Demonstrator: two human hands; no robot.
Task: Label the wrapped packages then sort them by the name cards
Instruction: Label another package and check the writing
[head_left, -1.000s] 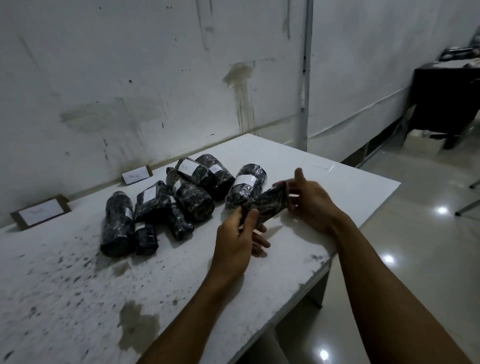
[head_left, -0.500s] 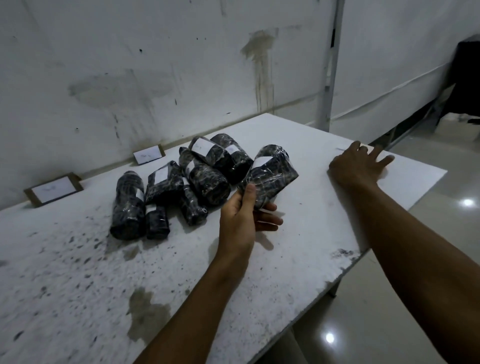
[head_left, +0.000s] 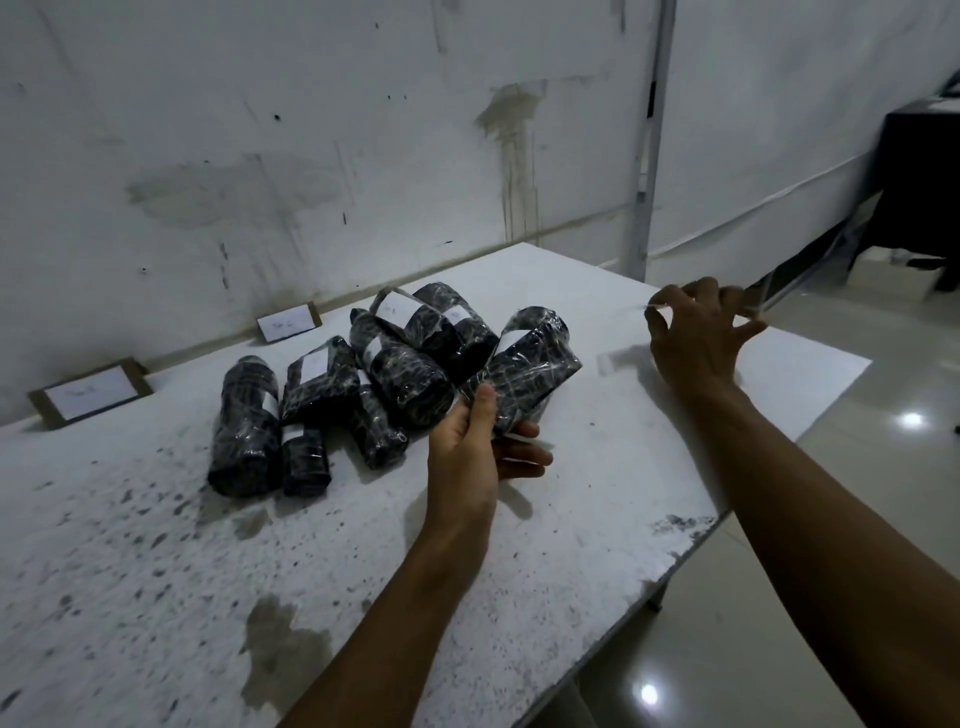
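My left hand (head_left: 475, 452) grips a dark, plastic-wrapped package (head_left: 524, 382) just above the white table (head_left: 571, 519), right against the pile. The pile (head_left: 395, 374) holds several similar wrapped packages, most showing a white label. My right hand (head_left: 698, 338) hovers over the table's far right part, its fingers curled, and pinches what looks like a small pale label (head_left: 658, 310). Two brown name cards with white paper lean at the wall: one at the left (head_left: 91, 395), one further right (head_left: 288, 322).
The stained white wall (head_left: 311, 156) runs close behind the table. The table's right edge (head_left: 810, 410) drops to a glossy tiled floor (head_left: 831, 597). A dark table (head_left: 919, 182) stands at the far right. A metal post (head_left: 644, 208) rises behind the table.
My right hand let go of the package, reached to the table's far right, lay flat there, and now lifts with fingers curled on a small pale piece. My left hand keeps the package.
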